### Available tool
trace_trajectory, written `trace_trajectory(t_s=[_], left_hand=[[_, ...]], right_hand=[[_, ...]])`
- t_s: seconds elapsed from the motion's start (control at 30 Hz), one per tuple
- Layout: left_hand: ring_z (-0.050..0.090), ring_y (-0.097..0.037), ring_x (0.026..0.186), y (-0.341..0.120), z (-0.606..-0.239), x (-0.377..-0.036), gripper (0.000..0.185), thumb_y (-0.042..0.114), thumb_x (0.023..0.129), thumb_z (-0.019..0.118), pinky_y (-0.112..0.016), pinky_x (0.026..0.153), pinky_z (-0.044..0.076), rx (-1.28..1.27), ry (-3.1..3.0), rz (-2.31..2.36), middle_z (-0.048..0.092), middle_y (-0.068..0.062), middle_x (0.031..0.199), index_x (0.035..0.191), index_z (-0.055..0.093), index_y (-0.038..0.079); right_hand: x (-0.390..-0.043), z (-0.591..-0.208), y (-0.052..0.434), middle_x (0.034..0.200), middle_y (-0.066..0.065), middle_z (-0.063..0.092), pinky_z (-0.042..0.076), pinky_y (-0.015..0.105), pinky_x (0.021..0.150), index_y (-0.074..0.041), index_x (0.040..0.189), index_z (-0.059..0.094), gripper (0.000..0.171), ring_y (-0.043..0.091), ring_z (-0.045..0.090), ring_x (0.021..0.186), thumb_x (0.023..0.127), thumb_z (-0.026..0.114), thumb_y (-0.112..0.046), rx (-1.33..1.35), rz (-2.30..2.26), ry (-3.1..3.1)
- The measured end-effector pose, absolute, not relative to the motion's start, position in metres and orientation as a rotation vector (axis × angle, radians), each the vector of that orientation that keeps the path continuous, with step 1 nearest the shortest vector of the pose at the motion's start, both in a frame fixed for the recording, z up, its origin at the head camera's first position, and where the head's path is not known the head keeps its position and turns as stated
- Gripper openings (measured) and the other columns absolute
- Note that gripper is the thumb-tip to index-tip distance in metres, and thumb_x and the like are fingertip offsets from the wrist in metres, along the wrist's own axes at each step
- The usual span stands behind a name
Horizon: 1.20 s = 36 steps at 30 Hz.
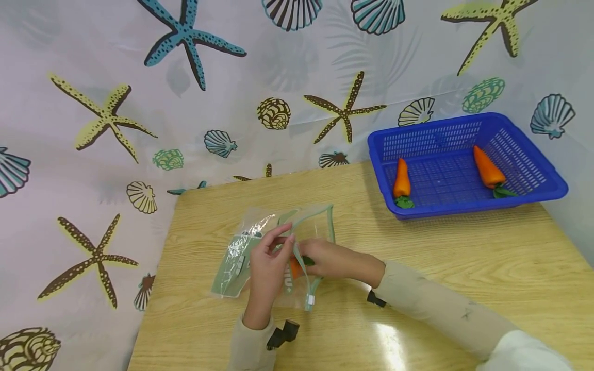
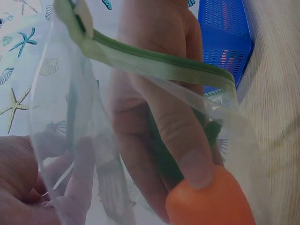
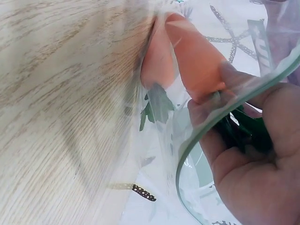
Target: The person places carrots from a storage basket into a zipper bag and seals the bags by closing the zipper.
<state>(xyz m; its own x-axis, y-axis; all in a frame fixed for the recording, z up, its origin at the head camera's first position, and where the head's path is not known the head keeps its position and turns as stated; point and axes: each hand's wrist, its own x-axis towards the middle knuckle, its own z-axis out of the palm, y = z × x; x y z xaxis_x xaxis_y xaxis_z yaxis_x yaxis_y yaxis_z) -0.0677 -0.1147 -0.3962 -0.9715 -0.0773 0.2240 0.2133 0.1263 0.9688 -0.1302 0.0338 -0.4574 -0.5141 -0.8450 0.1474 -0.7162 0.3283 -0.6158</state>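
Orange carrot (image 1: 294,268), pinched at its leafy end by the right hand (image 1: 330,260), sits halfway inside the clear bag (image 1: 260,252) on the table (image 1: 464,257), whose mouth the left hand (image 1: 265,268) grips open.

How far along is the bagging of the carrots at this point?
Done: in the right wrist view, one carrot seems to lie already inside the clear zip bag. In hand: the left hand holds the bag's mouth open while the right hand pushes a second carrot in by its green top. Left: two carrots lie in the blue basket, and the zip is unsealed.
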Motion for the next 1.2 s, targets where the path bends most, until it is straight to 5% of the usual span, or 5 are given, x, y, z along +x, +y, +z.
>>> trace_trajectory(t_s=[0.37, 0.63, 1.2], left_hand=[[0.061, -0.023, 0.090, -0.114, -0.396, -0.067, 0.025, -0.003, 0.087, 0.061, -0.020, 0.066, 0.052, -0.170, -2.137, -1.969, 0.061, -0.019, 0.113, 0.111, 0.061, -0.009], [0.061, -0.024, 0.090, -0.114, -0.395, -0.065, 0.025, -0.005, 0.086, 0.061, -0.022, 0.071, 0.053, -0.184, -2.138, -1.948, 0.061, -0.020, 0.113, 0.111, 0.061, -0.009], [0.062, -0.024, 0.088, -0.114, -0.390, -0.063, 0.023, -0.005, 0.085, 0.062, -0.021, 0.066, 0.053, -0.210, -2.146, -1.880, 0.062, -0.021, 0.110, 0.108, 0.062, -0.010]], right_hand=[[-0.133, -0.461, 0.023, 0.107, -0.001, 0.063, 0.046, 0.023, 0.087, -0.011, 0.109, 0.063, 0.023, 0.010, 0.057, 0.102, 0.089, 0.065, -0.021, -1.350, -0.932, 2.404], [-0.137, -0.466, 0.014, 0.123, 0.004, 0.058, 0.040, 0.026, 0.097, -0.010, 0.121, 0.059, 0.031, 0.016, 0.053, 0.114, 0.092, 0.060, -0.022, -1.344, -0.924, 2.394], [-0.149, -0.484, 0.000, 0.124, 0.006, 0.058, 0.041, 0.032, 0.097, -0.012, 0.124, 0.059, 0.034, 0.020, 0.053, 0.113, 0.092, 0.059, -0.024, -1.231, -0.794, 2.493]])
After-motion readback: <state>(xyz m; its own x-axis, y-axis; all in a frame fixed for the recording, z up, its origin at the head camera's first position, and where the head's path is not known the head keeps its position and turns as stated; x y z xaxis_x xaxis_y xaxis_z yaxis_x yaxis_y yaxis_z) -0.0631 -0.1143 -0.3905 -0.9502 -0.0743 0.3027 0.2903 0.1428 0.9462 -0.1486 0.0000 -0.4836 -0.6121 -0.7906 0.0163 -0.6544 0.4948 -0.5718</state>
